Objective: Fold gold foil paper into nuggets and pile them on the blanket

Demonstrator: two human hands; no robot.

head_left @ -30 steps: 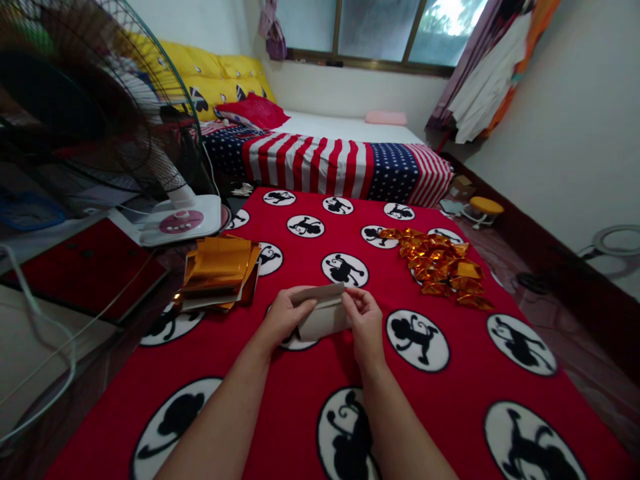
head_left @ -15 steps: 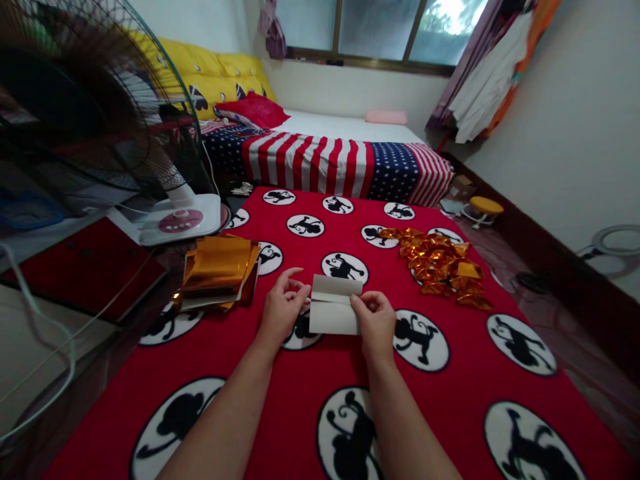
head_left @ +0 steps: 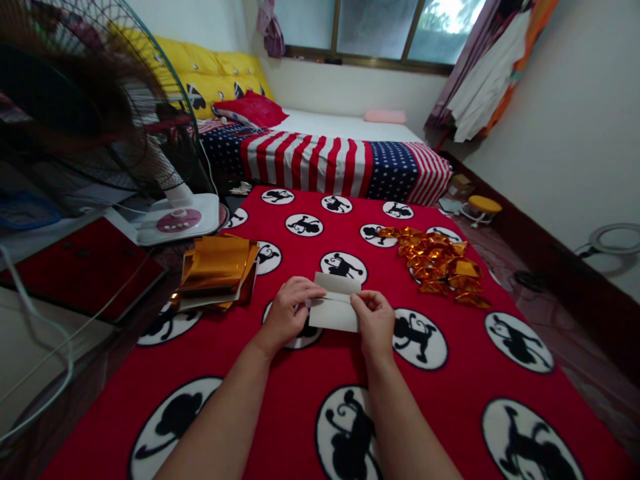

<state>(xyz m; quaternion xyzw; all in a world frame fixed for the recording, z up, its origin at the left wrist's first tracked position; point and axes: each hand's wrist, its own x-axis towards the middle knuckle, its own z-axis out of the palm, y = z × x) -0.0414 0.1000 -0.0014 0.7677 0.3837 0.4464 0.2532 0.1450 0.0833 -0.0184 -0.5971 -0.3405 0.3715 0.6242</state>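
Note:
A creased sheet of paper [head_left: 334, 315], pale side up, is held above the red cloth between my hands. My right hand [head_left: 376, 321] pinches its right edge between thumb and fingers. At the left edge, my left hand [head_left: 290, 310] has its index finger laid along the crease, with the thumb bent close beneath. To the left lies a stack of gold foil paper [head_left: 220, 263], its edges uneven. On the right is a heap of folded gold foil pieces [head_left: 435, 260].
A red cloth with monkey prints [head_left: 450, 393] covers the surface before me. An electric fan [head_left: 175, 217] stands at the left with a white cord near it. Farther back is a bed with a striped, starred cover [head_left: 310, 160]. A yellow-topped stool [head_left: 484, 204] stands at right.
My left hand has moved right onto the paper, its index finger now over the crease. The right hand keeps its pinch at the right edge.

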